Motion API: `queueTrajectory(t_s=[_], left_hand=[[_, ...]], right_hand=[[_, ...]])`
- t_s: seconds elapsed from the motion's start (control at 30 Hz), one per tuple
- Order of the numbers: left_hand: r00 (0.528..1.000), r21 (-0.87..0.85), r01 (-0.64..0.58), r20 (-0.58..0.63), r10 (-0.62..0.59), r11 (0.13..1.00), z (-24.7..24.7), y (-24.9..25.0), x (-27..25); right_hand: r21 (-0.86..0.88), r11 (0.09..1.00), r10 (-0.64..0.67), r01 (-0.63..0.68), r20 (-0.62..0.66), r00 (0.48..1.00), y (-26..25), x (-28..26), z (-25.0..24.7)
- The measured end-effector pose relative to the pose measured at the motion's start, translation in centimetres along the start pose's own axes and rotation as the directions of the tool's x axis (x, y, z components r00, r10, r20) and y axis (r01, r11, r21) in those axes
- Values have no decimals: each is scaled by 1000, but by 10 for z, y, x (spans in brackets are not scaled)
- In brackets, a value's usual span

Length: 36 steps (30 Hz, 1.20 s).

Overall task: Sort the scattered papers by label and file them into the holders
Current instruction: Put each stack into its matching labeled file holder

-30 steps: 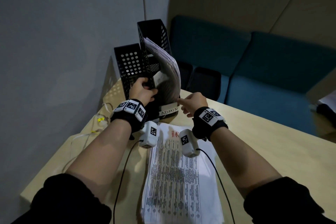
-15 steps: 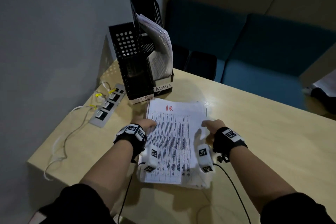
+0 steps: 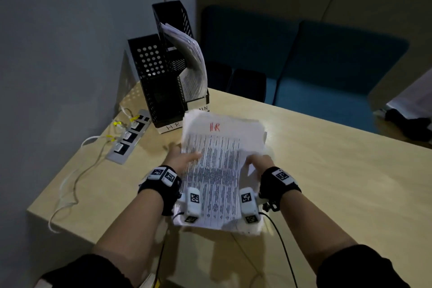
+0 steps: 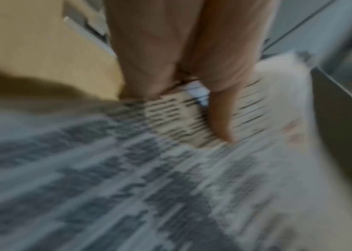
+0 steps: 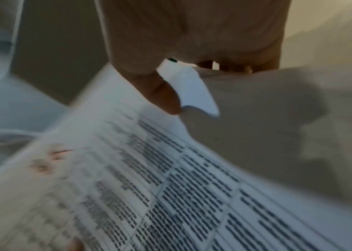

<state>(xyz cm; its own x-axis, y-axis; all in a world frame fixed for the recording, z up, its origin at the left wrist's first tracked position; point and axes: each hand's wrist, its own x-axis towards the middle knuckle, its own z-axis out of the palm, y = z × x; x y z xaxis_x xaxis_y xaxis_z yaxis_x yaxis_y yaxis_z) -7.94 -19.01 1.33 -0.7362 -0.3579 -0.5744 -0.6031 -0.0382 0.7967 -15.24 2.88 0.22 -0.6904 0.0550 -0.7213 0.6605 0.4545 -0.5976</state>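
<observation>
A stack of printed papers point(image 3: 217, 170) marked "HR" in red is lifted off the table, its far edge raised. My left hand point(image 3: 181, 158) grips its left edge, thumb on top point(image 4: 220, 118). My right hand point(image 3: 258, 163) grips the right edge, thumb point(image 5: 166, 96) pressing the top sheet point(image 5: 170, 186). Two black mesh holders stand at the back left: the nearer one point(image 3: 155, 79) labelled "HR" shows no papers, the farther one point(image 3: 174, 21) holds curved sheets point(image 3: 191, 63). Both wrist views are blurred.
A grey power strip point(image 3: 128, 138) with white cables lies left of the holders near the wall. The wooden table point(image 3: 339, 182) stretches to the right. Teal seats point(image 3: 327, 65) stand behind the table's far edge.
Both hands left the holders, came back to the HR stack, took its side edges and raised it off the table toward the holders.
</observation>
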Motion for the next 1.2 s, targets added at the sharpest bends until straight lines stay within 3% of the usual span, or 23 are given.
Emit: queueTrajectory(t_s=[0.07,0.13,0.23,0.3,0.37,0.43,0.53,0.63,0.7,0.87,0.97,1.13,1.2], left_hand=[[987,-100,-150,42,154,984,-2,16,-11],[952,-96,-297,41,302,950,-2,37,-22],[871,-97,-490,-93,482,867,5,66,-37],[840,-131,-539,-155,519,832,13,73,-46],[813,-163,-581,-154,561,797,16,70,-51],[811,-203,-585,-127,571,786,15,61,-47],[821,-214,-569,-96,562,794,13,53,-31],[832,-260,-549,-74,550,794,14,63,-25],[835,-270,-540,-50,548,797,12,72,-21],[862,-328,-467,37,505,821,0,80,-13],[854,-322,-460,96,512,828,-5,80,-13],[850,-311,-446,148,506,840,-8,83,-16],[846,-307,-448,157,509,840,-7,82,-16]], right_hand=[[162,970,-176,180,-38,984,-12,-8,-14],[222,887,-394,404,-91,915,-29,-22,-27],[278,736,-614,618,-111,781,-52,-51,-45],[304,669,-678,679,-125,724,-59,-65,-52],[303,632,-709,713,-147,690,-58,-73,-56],[310,626,-709,715,-156,688,-52,-77,-59],[362,587,-697,724,-230,679,-44,-79,-62],[346,522,-685,780,-374,625,-43,-75,-64],[288,528,-672,799,-433,601,-46,-73,-66],[210,536,-655,818,-507,560,-48,-72,-66],[259,481,-641,838,-548,537,-51,-79,-65],[473,302,-659,828,-524,540,-65,-86,-70],[588,271,-665,762,-458,590,-69,-86,-70]])
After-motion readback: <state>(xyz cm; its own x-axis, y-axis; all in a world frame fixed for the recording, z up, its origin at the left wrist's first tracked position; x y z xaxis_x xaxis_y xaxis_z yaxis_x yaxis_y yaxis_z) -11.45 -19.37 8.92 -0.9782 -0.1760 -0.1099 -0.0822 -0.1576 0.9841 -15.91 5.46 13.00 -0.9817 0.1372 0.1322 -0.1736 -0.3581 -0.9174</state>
